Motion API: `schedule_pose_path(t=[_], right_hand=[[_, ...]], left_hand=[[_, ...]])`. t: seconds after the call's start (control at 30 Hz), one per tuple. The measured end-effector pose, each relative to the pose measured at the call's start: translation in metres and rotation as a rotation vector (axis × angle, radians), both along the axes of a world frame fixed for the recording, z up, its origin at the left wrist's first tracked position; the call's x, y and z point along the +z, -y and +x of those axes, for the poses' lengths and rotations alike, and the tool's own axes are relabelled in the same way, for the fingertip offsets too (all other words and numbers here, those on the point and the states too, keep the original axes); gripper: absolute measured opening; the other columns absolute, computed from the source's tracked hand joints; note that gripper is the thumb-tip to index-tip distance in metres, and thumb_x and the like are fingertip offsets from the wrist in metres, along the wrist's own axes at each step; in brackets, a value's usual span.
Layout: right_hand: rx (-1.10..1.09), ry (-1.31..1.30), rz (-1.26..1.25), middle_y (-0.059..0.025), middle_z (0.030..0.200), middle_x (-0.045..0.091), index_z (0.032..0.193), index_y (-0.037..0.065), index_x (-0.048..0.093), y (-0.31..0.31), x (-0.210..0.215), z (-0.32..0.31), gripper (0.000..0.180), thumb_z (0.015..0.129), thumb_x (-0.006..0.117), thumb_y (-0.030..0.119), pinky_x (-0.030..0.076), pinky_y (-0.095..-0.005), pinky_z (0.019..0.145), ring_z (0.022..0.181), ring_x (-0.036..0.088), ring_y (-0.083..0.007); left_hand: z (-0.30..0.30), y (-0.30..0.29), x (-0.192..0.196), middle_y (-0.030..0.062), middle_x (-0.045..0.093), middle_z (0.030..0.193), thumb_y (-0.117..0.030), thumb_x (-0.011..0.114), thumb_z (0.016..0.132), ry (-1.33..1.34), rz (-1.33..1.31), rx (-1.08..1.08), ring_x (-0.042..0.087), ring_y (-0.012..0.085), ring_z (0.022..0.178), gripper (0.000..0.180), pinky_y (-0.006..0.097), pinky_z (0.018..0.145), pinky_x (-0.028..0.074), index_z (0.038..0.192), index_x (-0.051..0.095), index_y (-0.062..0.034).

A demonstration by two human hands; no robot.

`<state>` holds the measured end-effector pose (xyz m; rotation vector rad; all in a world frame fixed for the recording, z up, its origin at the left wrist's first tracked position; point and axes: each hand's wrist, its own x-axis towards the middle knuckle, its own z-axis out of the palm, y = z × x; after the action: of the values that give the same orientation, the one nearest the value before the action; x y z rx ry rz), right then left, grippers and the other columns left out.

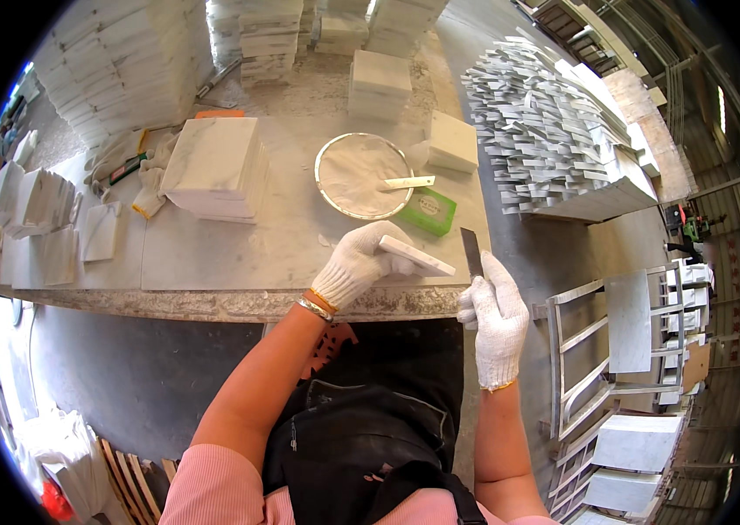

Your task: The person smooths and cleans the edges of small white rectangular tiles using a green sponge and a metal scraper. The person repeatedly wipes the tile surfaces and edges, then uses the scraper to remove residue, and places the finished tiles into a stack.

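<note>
My left hand point(354, 265), in a white knit glove, grips a white marble tile point(421, 256) that shows nearly edge-on above the table's front edge. To its right, my right hand point(498, 324), gloved likewise, holds a dark grey flat blade point(471, 252) pointing up. A small gap separates the blade from the tile. Just beyond my left hand stands a round bowl point(318, 186) of pale powder or paste. A light-coloured flat tool point(410, 183) leans out over the bowl's rim. Beside the bowl lies a green box point(432, 213).
Stacked white tiles point(210, 162) stand on the table point(204, 258) at left, with more stacks behind. A tile block point(453, 142) sits right of the bowl. Beyond the right table edge are a large pile of thin stone strips point(532, 131) and metal racks point(582, 346) holding slabs.
</note>
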<state>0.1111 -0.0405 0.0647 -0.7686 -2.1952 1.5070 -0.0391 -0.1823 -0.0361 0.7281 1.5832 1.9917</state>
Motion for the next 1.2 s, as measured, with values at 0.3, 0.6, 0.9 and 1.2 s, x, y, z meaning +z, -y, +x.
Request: schedule_pose_path(t=[0.3,0.6,0.9,1.2], right_hand=[[0.020,0.036,0.013,-0.0030,0.082,0.065,0.135,0.004,0.064,0.010,-0.012,-0.008,0.035,0.100,0.059,0.005,0.053,-0.0237,0.060,0.068,0.058,-0.0066],[0.187,0.003,0.050,-0.0034,0.080,0.066,0.136,0.008,0.063,0.045,-0.020,-0.028,0.036,0.100,0.060,0.007,0.053,-0.0244,0.061,0.066,0.059,-0.0059],[-0.052,0.019,-0.050,-0.0043,0.090,0.069,0.144,0.003,0.053,-0.006,-0.009,0.020,0.048,0.097,0.061,0.012,0.049,-0.0218,0.062,0.070,0.061,-0.0081],[-0.129,0.007,-0.222,-0.0065,0.090,0.071,0.122,0.001,0.062,-0.037,-0.031,0.069,0.027,0.098,0.061,0.013,0.050,-0.0251,0.064,0.071,0.065,-0.0123]], left_hand=[[-0.002,-0.005,-0.014,0.0059,0.072,0.090,0.014,0.068,0.081,0.017,0.051,0.002,0.069,0.0143,0.083,0.025,0.028,0.074,0.058,0.102,0.065,0.0003],[-0.003,-0.003,-0.013,0.0055,0.073,0.102,0.005,0.070,0.085,-0.094,-0.068,0.016,0.069,0.0143,0.096,0.027,0.029,0.084,0.057,0.110,0.066,-0.0038],[-0.003,-0.003,-0.015,0.0065,0.071,0.094,0.002,0.069,0.086,0.010,0.044,-0.042,0.068,0.0164,0.091,0.017,0.033,0.082,0.056,0.102,0.065,-0.0015],[-0.016,0.001,0.014,0.0081,0.072,0.109,-0.021,0.077,0.086,-0.064,-0.198,-0.012,0.065,0.0149,0.098,0.045,0.032,0.089,0.053,0.123,0.064,0.0017]])
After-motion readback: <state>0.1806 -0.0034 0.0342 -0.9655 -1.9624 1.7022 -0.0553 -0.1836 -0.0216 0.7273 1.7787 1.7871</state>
